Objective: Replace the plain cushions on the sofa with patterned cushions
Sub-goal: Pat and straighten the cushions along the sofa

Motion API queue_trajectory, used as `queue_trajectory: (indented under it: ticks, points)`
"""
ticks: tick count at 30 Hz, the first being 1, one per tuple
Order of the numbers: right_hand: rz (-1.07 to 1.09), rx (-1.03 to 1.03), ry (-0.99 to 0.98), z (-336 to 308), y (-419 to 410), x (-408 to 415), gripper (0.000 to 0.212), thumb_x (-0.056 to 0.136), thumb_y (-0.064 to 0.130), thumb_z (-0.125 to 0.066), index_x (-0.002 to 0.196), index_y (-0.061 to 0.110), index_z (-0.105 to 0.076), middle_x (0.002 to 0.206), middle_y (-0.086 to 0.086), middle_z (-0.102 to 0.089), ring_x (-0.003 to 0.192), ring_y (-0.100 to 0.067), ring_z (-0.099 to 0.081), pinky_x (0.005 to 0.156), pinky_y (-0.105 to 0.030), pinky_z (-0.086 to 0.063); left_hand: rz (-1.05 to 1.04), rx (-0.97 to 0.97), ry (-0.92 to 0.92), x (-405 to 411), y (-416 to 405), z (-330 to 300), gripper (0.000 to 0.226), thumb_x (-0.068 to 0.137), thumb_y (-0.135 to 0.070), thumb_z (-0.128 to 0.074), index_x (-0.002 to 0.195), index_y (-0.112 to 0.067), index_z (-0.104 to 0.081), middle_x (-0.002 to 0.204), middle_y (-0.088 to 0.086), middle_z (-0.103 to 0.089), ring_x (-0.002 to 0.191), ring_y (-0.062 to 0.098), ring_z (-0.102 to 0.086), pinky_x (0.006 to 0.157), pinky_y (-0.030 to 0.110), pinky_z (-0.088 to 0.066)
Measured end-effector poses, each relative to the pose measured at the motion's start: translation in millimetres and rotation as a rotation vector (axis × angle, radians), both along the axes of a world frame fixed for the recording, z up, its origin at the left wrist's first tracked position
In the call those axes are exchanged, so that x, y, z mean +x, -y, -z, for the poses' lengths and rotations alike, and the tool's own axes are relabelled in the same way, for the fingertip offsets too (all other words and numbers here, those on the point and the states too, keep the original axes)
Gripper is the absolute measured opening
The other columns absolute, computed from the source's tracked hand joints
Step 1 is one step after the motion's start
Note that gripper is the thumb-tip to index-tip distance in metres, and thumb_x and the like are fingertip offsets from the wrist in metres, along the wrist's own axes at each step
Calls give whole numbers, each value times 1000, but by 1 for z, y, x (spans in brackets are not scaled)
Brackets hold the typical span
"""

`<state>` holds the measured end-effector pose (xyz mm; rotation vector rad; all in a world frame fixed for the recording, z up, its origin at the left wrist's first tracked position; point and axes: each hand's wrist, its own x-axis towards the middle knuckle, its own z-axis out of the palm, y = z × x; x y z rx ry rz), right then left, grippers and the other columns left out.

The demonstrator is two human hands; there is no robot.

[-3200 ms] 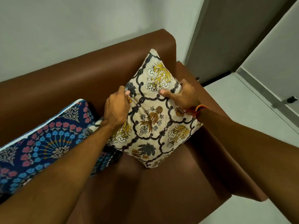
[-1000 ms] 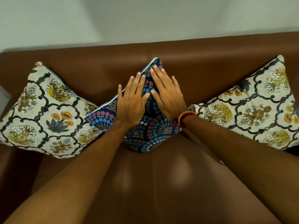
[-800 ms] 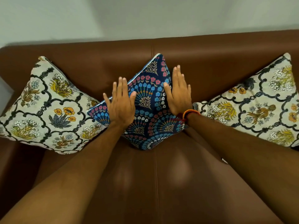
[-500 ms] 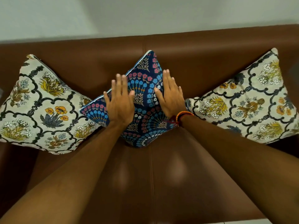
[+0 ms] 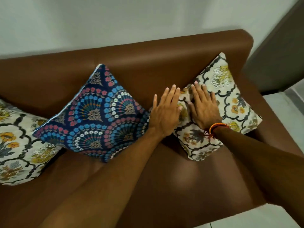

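Three patterned cushions lean on their corners against the back of the brown sofa (image 5: 148, 53). A dark blue cushion (image 5: 97, 114) with fan motifs stands in the middle. A cream floral cushion (image 5: 18, 142) sits at the left, partly cut off. Another cream floral cushion (image 5: 230, 102) stands at the right end. My right hand (image 5: 204, 107) lies flat on the right cushion, fingers spread. My left hand (image 5: 166, 112) rests flat on that cushion's left corner, beside the blue cushion. No plain cushion is in view.
The sofa's right armrest (image 5: 276, 129) runs beside the right cushion. A grey door or panel (image 5: 279, 51) stands behind it, with pale floor tiles (image 5: 284, 102) to the right. A pale wall (image 5: 115, 18) rises behind the sofa.
Both hands have left the blue middle cushion and moved right onto the right cream cushion. The view has swung right, so the left cushion is now partly out of frame.
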<state>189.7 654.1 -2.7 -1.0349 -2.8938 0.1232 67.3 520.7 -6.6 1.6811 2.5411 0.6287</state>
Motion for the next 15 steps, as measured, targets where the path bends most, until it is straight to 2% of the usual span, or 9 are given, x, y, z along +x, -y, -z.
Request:
queue_trajectory:
  ticks: [4, 7, 8, 9, 11, 13, 14, 15]
  points:
    - [-56, 91, 54, -4, -51, 42, 66, 110, 46, -21, 167, 16, -11, 176, -3, -6, 163, -29, -6, 127, -62, -12, 139, -188, 6, 32, -51, 26, 69, 107, -47, -36, 165, -23, -9, 174, 0, -5, 159, 25, -8, 122, 62, -21]
    - [130, 67, -9, -8, -76, 58, 69, 109, 50, -23, 167, 16, -6, 176, -4, -1, 163, -31, -3, 128, -60, -6, -12, -229, 62, 39, -65, 40, 75, 106, -58, -29, 165, -21, -3, 174, 3, 0, 160, 28, -5, 123, 64, -15]
    - [124, 73, -3, -9, -78, 61, 71, 109, 51, -23, 167, 15, -5, 176, -5, 0, 163, -32, -3, 128, -59, -7, -71, -209, 78, 41, -69, 40, 78, 105, -61, -28, 165, -18, -3, 174, 7, 0, 159, 29, -6, 122, 63, -13]
    - [63, 79, 12, -9, -77, 61, 71, 109, 52, -23, 167, 15, -4, 176, -6, -1, 163, -32, -4, 129, -61, -9, -66, -190, 50, 43, -71, 39, 79, 104, -62, -27, 165, -18, -4, 174, 9, 0, 159, 30, -7, 122, 62, -13]
    - [-2, 69, 21, -5, -72, 60, 69, 110, 51, -22, 167, 17, -5, 176, -4, -1, 163, -33, -5, 127, -63, -14, 92, -198, -78, 46, -73, 35, 75, 105, -61, -26, 165, -22, -5, 174, 7, -2, 159, 29, -8, 123, 65, -17]
    - [301, -61, -41, -7, -56, 51, 71, 109, 49, -24, 167, 14, -4, 176, -6, 1, 162, -34, -3, 127, -64, -12, 137, -244, -154, 38, -66, 31, 71, 106, -59, -23, 165, -23, -5, 174, 3, -2, 159, 27, -8, 122, 66, -16]
    - [462, -117, -86, -10, -46, 43, 73, 108, 49, -25, 166, 11, -4, 176, -9, 3, 162, -34, -3, 126, -66, -12, 92, -250, -149, 30, -60, 28, 71, 107, -58, -23, 165, -21, -6, 174, 3, -3, 160, 25, -7, 123, 65, -12]
    - [525, -141, -85, -13, -33, 34, 75, 107, 49, -26, 166, 8, -3, 176, -12, 4, 162, -34, -3, 126, -67, -13, 36, -224, -138, 20, -51, 25, 71, 107, -56, -24, 165, -18, -8, 174, 3, -5, 160, 24, -7, 124, 64, -10]
